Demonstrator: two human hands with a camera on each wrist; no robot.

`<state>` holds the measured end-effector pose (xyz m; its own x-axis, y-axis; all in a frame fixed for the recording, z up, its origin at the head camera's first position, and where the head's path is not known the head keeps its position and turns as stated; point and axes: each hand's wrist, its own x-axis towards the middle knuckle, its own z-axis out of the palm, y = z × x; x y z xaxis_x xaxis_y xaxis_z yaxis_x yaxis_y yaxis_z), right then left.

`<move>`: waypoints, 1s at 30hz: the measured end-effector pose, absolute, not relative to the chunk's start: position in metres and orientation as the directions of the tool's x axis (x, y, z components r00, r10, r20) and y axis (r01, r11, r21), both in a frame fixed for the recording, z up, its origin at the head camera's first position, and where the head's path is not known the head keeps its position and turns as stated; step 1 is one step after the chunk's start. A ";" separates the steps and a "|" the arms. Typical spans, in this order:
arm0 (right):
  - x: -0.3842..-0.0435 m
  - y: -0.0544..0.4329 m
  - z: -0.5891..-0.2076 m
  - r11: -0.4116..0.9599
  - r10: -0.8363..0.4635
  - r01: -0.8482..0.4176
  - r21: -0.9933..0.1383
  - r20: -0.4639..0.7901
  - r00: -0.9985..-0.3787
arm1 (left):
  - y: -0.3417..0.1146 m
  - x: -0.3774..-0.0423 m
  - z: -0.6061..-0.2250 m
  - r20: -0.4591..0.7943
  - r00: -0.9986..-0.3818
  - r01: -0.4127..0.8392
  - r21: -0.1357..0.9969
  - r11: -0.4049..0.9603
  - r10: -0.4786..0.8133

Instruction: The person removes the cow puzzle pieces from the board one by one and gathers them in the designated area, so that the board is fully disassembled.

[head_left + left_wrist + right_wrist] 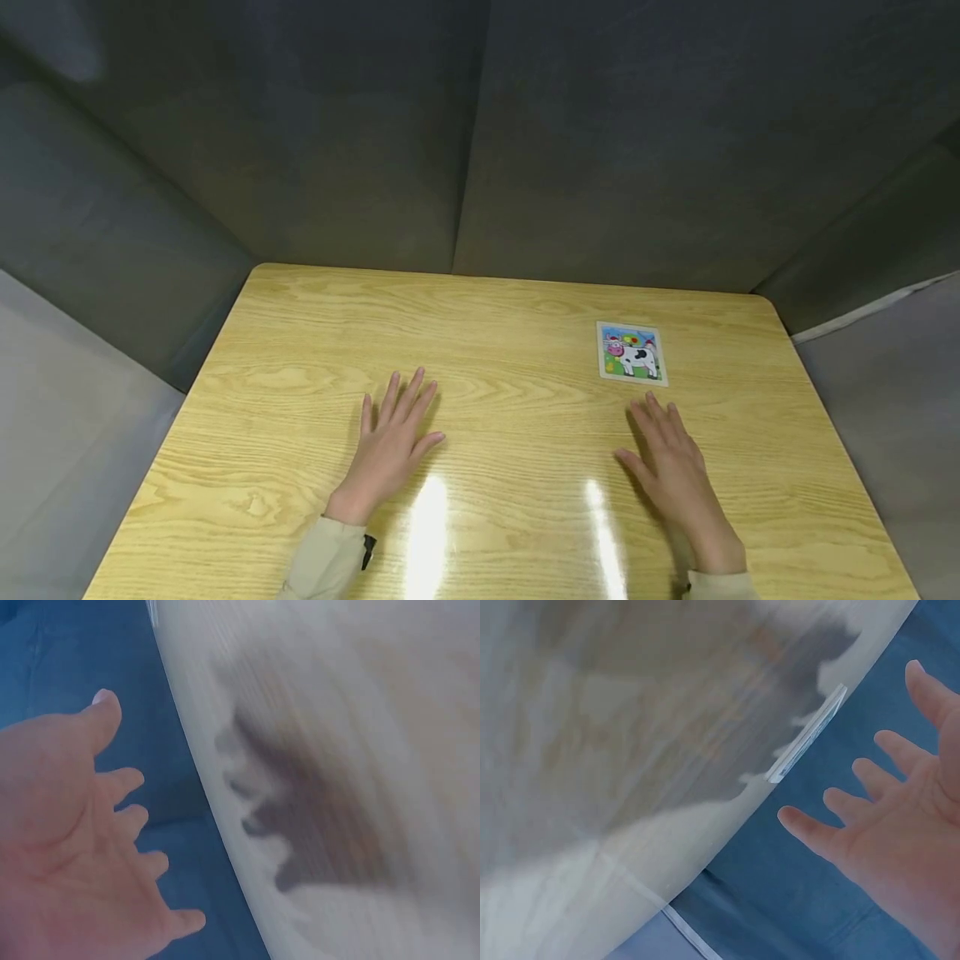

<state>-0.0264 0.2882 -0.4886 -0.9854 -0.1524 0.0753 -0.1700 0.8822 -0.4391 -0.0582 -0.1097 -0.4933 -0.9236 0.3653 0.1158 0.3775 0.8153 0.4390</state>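
Pale beige sleeves (324, 560) are worn with a black wrist piece (368, 552).

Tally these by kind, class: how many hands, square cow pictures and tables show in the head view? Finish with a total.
Hands: 2, the left hand and the right hand
Square cow picture: 1
Wooden table: 1
Total: 4
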 end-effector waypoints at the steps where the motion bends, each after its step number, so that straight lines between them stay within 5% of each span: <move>1: -0.028 0.290 -0.489 0.883 -0.160 -0.179 -0.434 0.080 -0.984 | -0.106 -0.062 -0.493 0.109 -0.915 0.395 0.439 0.807 0.388; 15: -0.057 0.310 -0.480 0.893 -0.217 -0.219 -0.392 0.050 -0.975 | -0.018 -0.101 -0.478 -0.018 -0.733 0.620 0.393 0.679 0.679; 30: -0.098 0.334 -0.489 0.913 -0.234 -0.195 -0.357 -0.067 -0.970 | 0.070 -0.136 -0.474 -0.167 -0.650 0.695 0.264 0.669 0.741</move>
